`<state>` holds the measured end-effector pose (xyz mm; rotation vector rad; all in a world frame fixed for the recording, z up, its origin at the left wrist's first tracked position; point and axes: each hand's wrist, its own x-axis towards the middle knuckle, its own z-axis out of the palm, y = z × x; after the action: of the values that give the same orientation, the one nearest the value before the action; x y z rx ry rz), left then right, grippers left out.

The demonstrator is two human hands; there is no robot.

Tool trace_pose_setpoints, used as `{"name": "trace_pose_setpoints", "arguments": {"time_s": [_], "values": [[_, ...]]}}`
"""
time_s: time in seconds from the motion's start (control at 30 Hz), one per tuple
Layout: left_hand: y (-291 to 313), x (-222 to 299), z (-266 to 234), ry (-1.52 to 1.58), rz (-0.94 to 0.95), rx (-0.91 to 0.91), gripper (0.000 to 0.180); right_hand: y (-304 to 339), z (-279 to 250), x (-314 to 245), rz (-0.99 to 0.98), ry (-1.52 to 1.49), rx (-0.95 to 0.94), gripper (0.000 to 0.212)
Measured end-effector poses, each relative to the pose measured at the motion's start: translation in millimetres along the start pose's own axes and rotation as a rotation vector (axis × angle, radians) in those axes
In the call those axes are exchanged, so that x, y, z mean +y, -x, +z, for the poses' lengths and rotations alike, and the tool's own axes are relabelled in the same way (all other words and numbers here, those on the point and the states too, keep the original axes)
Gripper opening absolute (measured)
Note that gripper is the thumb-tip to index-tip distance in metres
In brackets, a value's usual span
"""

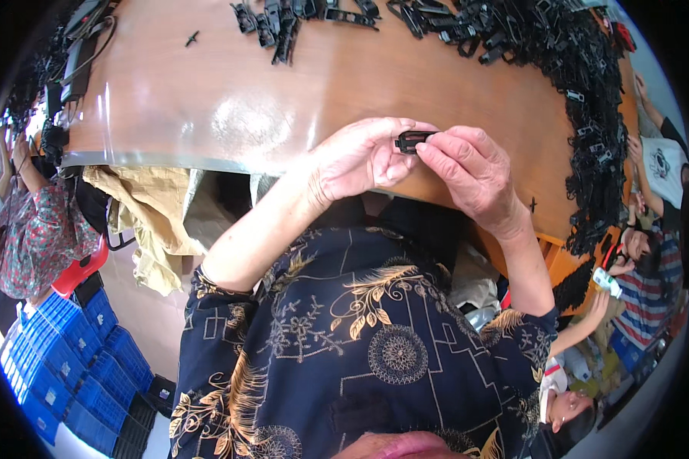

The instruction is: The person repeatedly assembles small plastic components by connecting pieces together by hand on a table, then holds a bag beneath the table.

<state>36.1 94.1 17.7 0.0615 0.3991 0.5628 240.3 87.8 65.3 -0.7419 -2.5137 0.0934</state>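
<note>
So, brown table (168, 84), blue crates (80, 336), black part (411, 142) held

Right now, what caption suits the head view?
Left hand and right hand hold a small black part at a brown table.

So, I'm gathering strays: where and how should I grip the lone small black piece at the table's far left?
Probably pinch the small black piece across its slim body, from above on the near side: it seems to lie flat, apart from the heaped black parts.

Left hand (360, 158), right hand (473, 172) pinch black part (410, 142) over tabletop (168, 92).
</note>
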Motion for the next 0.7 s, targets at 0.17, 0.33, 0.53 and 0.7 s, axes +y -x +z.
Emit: {"name": "trace_pose_setpoints", "arguments": {"time_s": [0.17,0.33,0.53,0.7], "values": [[-3,-4,-14,0.041,-0.001,-0.099,0.033,-1,3,-7,0.077,0.021,0.106,0.033],[4,7,7,-0.257,-0.043,0.116,0.032,12,7,-6,0.133,-0.108,0.140,0.035],[-7,100,-4,-2.460,1.228,0.693,0.027,27,14,-13,0.399,-0.310,0.283,0.031],[-16,126,-10,-2.811,0.985,0.632,0.030,28,19,-18,0.718,-0.574,0.283,0.023]]}}
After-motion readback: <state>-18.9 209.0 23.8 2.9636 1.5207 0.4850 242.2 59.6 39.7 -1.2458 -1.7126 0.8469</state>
